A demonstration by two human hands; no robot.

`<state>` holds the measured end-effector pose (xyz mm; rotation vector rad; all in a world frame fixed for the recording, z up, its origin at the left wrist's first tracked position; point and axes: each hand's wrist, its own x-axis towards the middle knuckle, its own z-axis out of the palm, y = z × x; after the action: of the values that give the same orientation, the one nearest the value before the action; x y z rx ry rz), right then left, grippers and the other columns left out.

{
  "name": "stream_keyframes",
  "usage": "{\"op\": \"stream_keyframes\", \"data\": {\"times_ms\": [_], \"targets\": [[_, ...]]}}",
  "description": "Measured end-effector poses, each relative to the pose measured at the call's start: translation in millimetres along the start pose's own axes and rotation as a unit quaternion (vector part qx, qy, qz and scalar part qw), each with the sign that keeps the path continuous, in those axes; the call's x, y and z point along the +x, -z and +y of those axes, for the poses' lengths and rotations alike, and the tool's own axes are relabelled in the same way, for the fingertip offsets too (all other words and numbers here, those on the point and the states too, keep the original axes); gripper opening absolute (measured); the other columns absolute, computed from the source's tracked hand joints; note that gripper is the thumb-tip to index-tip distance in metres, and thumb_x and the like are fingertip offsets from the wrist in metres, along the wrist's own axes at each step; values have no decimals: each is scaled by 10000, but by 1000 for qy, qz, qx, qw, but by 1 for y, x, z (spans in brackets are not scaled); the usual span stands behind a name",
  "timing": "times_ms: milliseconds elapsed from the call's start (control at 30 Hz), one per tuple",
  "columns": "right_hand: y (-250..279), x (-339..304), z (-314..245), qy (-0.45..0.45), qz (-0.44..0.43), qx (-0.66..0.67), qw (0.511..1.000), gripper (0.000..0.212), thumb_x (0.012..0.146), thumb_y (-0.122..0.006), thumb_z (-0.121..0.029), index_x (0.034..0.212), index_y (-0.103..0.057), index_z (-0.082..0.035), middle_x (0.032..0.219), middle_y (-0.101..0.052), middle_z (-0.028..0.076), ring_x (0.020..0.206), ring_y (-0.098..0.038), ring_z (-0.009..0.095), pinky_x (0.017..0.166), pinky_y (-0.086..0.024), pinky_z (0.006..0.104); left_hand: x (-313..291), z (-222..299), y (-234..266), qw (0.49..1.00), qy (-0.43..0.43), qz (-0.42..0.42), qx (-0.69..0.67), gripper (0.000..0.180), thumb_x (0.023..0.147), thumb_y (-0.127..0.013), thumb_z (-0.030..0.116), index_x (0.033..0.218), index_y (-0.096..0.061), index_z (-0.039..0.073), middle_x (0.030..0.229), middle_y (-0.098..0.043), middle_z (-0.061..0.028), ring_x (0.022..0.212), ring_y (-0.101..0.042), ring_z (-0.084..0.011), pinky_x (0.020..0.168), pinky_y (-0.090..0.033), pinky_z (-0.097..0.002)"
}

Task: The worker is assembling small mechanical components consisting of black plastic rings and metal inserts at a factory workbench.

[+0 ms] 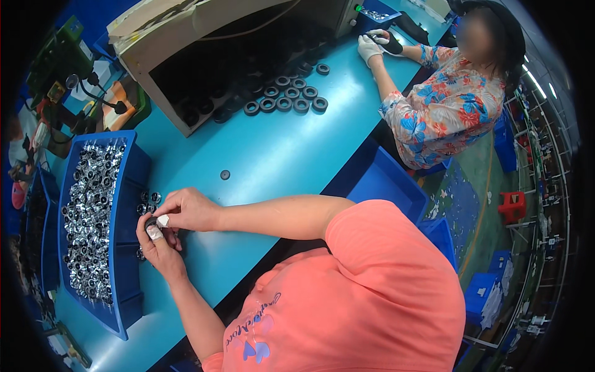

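My left hand (162,249) and my right hand (191,211) meet over the table beside a long blue bin (129,260). Between their fingertips is a small black ring (150,221), gripped from both sides and partly covered by the fingers. White tape wraps a finger or thumb of each hand. Several loose shiny metal-and-black round parts (144,208) lie between my hands and the bin; some are hidden behind my fingers. Shiny metal round parts (93,217) of the same look fill the bin. One black disc-like ring (225,175) lies alone on the table, beyond my right forearm.
A blue-green table (260,149) carries everything. Many black rings (291,93) lie in front of a large open-fronted pale box (149,74). At the far right, a co-worker in a flowered shirt (446,102) handles something dark. Blue crates (390,180) stand below the table edge.
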<state>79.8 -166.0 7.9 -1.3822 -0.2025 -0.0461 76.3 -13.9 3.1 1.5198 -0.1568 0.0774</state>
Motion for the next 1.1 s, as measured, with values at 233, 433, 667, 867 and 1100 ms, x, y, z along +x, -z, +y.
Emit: {"op": "stream_keyframes", "data": {"times_ms": [233,433,667,867,1100], "targets": [[5,-3,0,44,-12,-55,997,217,863,-748,-123,1050,-784,-20,932,-689,122,753,-687,166,683,-592,265,1,-6,6,999,-21,10,39,229,1072,-481,133,1243,-612,56,866,-600,3,662,-475,-24,540,-352,-183],[7,0,-4,19,-13,-66,998,220,836,-767,-180,1003,-781,-37,908,-677,97,772,-672,168,665,-549,278,3,-8,8,992,-52,6,112,255,1055,-505,119,1287,-599,65,973,-616,12,694,-470,-11,560,-346,-177],[16,6,2,56,-28,-124,990,274,786,-783,-210,985,-744,-26,885,-656,82,778,-638,190,721,-530,324,-8,1,-9,993,-42,-109,26,502,1013,-558,24,1492,-410,65,1333,-558,-112,1084,-570,-166,893,-472,-272],[13,5,11,46,-20,-125,991,231,777,-784,-184,937,-741,-23,882,-656,92,778,-641,202,717,-525,328,-9,-3,-9,986,-71,-96,113,528,985,-591,-16,1481,-419,42,1293,-599,-155,1166,-621,-245,1002,-509,-360],[3,9,25,65,38,-127,989,236,775,-788,-167,958,-738,-27,896,-665,90,799,-659,213,743,-534,322,-11,10,-24,947,-124,-11,296,487,939,-566,-20,1419,-526,48,1200,-697,-195,1063,-700,-271,903,-562,-375]]}}
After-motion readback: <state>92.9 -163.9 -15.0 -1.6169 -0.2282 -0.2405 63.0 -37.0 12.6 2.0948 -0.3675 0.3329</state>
